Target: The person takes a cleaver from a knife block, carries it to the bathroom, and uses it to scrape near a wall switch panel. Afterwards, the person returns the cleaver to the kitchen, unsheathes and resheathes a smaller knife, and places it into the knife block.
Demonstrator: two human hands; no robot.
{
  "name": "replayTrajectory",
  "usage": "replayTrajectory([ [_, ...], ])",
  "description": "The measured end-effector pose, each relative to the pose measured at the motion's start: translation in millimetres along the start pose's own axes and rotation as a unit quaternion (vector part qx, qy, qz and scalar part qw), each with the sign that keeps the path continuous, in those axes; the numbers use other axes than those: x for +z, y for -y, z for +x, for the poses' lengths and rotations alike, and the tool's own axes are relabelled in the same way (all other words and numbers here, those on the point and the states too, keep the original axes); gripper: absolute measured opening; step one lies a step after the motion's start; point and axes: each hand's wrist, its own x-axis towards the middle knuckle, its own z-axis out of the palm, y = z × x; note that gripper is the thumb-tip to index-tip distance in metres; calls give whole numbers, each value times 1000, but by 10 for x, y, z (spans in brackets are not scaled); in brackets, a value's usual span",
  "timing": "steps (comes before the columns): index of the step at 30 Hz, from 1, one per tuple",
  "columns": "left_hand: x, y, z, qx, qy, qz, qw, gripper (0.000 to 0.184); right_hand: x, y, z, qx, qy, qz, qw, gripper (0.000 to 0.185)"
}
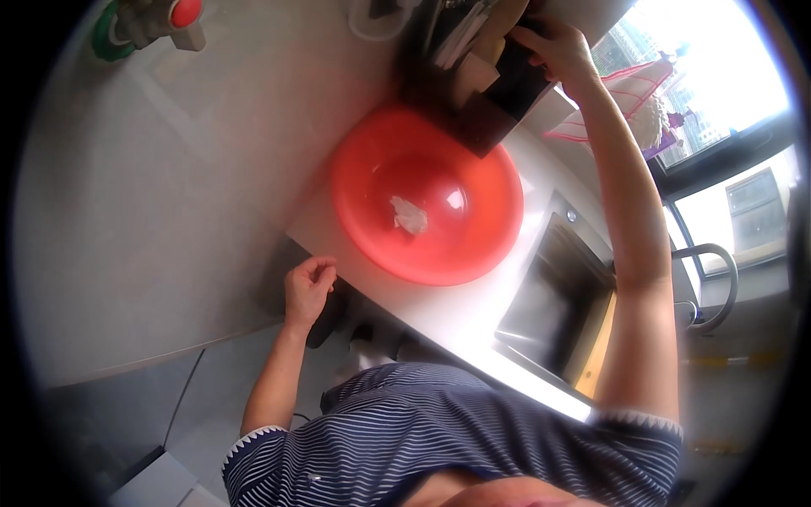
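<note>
A red plastic basin [486, 241] rests on the white counter, with a crumpled whitish piece [410, 216] lying inside it. My left hand [309, 290] is beside the counter's edge, lower left of the basin, its fingers curled together; whether anything small is between them is hidden. My right hand [557, 55] reaches to the top of the view, at a dark box-like holder [498, 110] beyond the basin. Its thumb points left and its other fingers are partly hidden, so what it grips cannot be made out.
To the right of the basin is a sink [549, 296] with a wooden board [594, 346] along its side and a curved faucet [722, 253]. A mesh bag [629, 93] hangs by the window. A red-handled valve [186, 12] is on the wall, upper left.
</note>
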Motion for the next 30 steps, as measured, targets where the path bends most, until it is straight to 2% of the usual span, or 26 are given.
replayTrajectory([
  [4,-35,-26,-7,-3,4,0,1000,14,-74,6,-36,12,-4,18,1000,50],
  [7,-27,-35,-5,-3,5,5,1000,14,-90,110,-136,35,-39,137,989,44],
  [10,-19,-88,-4,2,5,14,1000,13,-179,-119,-127,-7,-26,85,996,45],
  [13,-42,-90,9,8,12,18,1000,13,-225,-280,-333,-15,-60,137,989,38],
  [16,-68,23,38,-7,2,-28,1000,13,-140,-489,-770,27,-1,127,992,32],
  [18,-70,-5,45,-9,4,-15,1000,13,43,-695,-1150,22,20,156,987,24],
  [22,-60,-64,56,-10,16,-25,1000,14,206,-990,-1805,118,84,133,981,19],
  [30,68,-243,101,4,54,35,998,16,259,-1340,-2851,309,54,202,928,22],
])
